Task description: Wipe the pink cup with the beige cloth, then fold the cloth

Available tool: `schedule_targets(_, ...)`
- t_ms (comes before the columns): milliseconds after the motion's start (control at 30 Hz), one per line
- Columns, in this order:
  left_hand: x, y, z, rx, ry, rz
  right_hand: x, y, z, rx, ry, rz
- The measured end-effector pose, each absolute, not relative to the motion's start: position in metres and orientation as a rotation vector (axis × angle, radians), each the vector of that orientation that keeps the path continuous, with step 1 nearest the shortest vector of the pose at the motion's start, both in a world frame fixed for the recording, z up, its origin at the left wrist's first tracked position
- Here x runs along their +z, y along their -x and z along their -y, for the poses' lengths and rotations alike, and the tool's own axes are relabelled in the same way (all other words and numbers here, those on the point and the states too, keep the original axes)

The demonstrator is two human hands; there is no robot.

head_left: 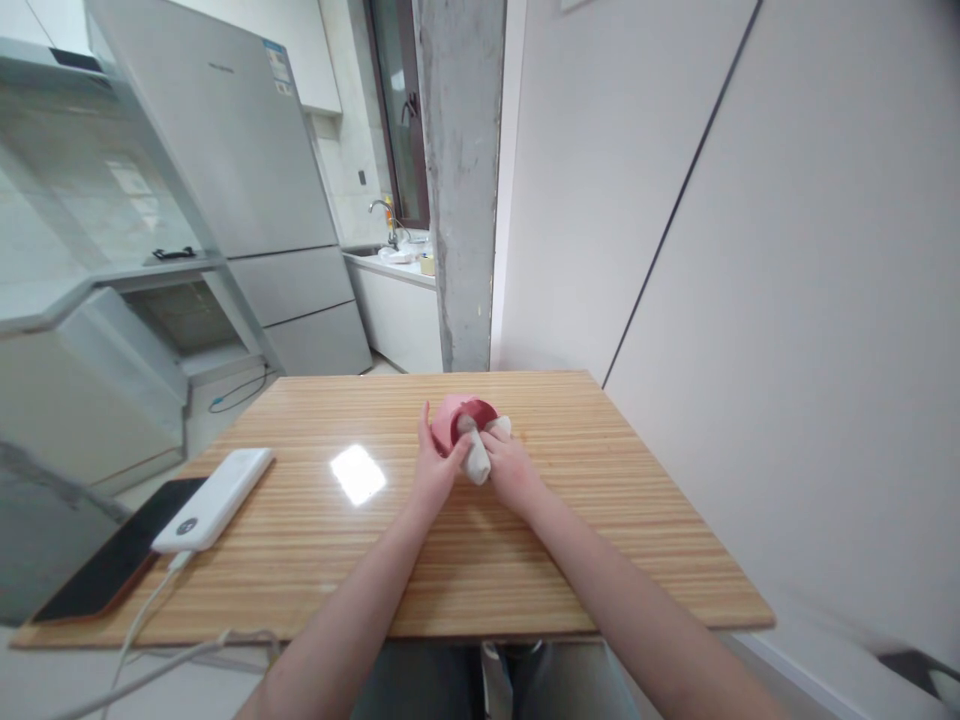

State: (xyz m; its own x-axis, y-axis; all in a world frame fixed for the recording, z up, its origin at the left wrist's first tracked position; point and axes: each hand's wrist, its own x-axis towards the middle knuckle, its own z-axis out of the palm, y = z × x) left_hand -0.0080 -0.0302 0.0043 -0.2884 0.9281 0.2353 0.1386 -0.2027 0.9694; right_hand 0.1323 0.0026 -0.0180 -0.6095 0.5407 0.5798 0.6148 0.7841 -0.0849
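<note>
Toward the middle of the wooden counter's (600, 520) far half, a pink bowl (448, 415) is tipped with its mouth toward the person; whether it touches the counter cannot be told. Of the two hands, the left hand (436, 462) is partly open, fingers and thumb spread around the bowl's left side. The right hand (511, 462) is mostly closed, gripping a white cloth (477, 460) that reaches into the bowl's mouth. Along the counter's left side, a white power bank (217, 500) with a cable (146, 612) plugged in lies by a dark flat slab (112, 560). Beyond the counter, a refrigerator (232, 150) stands.
</note>
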Motion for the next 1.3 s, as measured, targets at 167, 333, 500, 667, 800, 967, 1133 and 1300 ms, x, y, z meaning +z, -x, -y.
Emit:
schedule_targets(167,0.0,0.012,0.026,1.507,-1.352,-1.47,-0.02,-0.128,0.002,-0.035,0.821,2.372)
schedule_targets(333,0.004,0.024,0.021,1.512,-1.373,-1.461,-0.011,-0.135,-0.003,-0.162,0.85,2.465)
schedule_targets(500,-0.002,0.002,0.025,1.525,-1.243,-1.411,-0.021,-0.132,-0.003,-0.135,0.931,2.413)
schedule_targets(667,-0.005,0.009,0.02,1.464,-1.218,-1.559,-0.024,-0.132,-0.003,-0.082,0.869,2.436)
schedule_targets(800,-0.005,0.02,0.015,1.473,-1.383,-1.498,-0.02,-0.14,-0.009,-0.188,0.851,2.491)
schedule_targets(967,-0.013,0.007,0.018,1.516,-1.289,-1.433,-0.027,-0.136,-0.008,-0.186,0.926,2.413)
schedule_targets(1133,-0.002,0.011,0.018,1.471,-1.285,-1.484,-0.028,-0.13,-0.007,-0.142,0.901,2.401)
schedule_targets(1300,0.007,0.015,0.02,1.445,-1.242,-1.452,-0.026,-0.133,-0.011,-0.234,0.916,2.428)
